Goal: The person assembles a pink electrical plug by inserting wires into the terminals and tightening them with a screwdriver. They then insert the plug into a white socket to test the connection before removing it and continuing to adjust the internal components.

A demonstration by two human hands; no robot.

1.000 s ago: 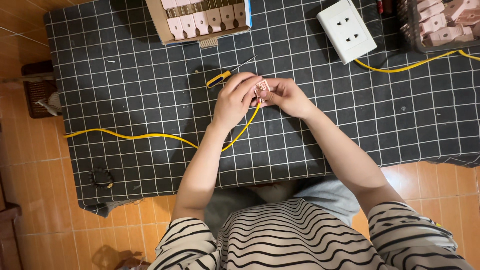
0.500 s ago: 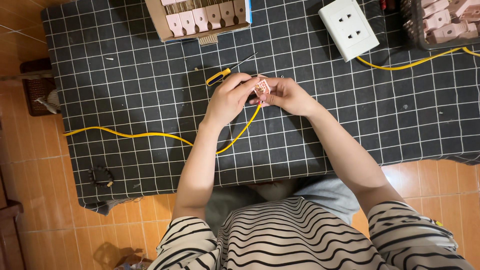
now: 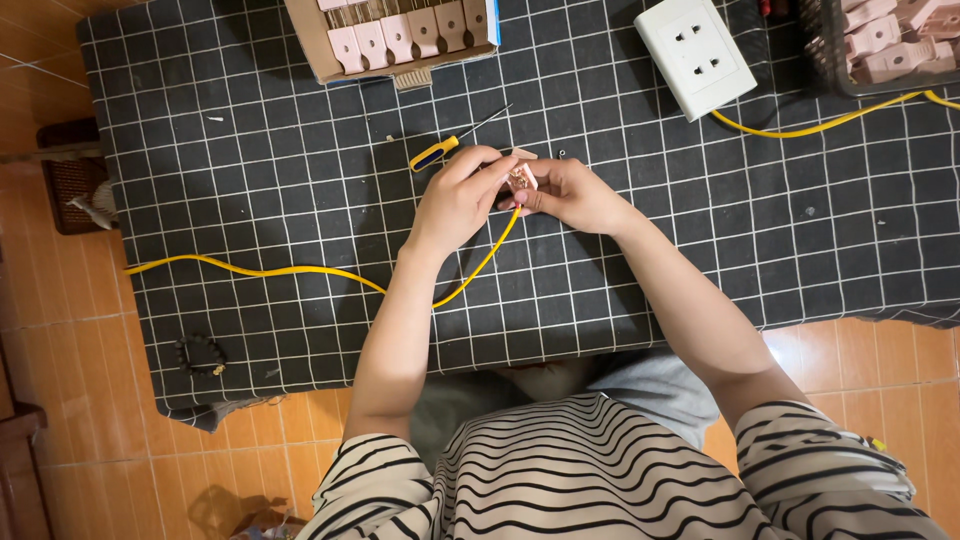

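Both hands meet over the middle of the black gridded mat [image 3: 300, 330], and everything else is best placed from the small pink plug part [image 3: 520, 178] they share. The left hand [image 3: 455, 200] comes in from the person's left with its fingertips curled and pinching the near side of the part, the thumb tucked under so I cannot see it press. The right hand [image 3: 572, 192] cups the other side, fingers folded together around the piece, seemingly to steady it while the left one works at it. A yellow cable [image 3: 300, 270] runs out from beneath the part, dips toward the person and trails off well to the left across the mat; it looks fed into the part, though the joint itself is hidden by the fingers. Just up and left of the part lies a small screwdriver with a blue and yellow handle [image 3: 435, 153], set down within easy reach, shaft pointing away. Farther up sits an open cardboard box [image 3: 310, 45] with a row of similar pink pieces standing in it. Up and to the right of the part rests a white socket block [image 3: 695, 52] with its own yellow lead [image 3: 800, 128], and beyond that, in the far corner, a dark basket [image 3: 815, 60] holding more pink parts. A dark bead bracelet [image 3: 200, 353] lies well off to the lower left.
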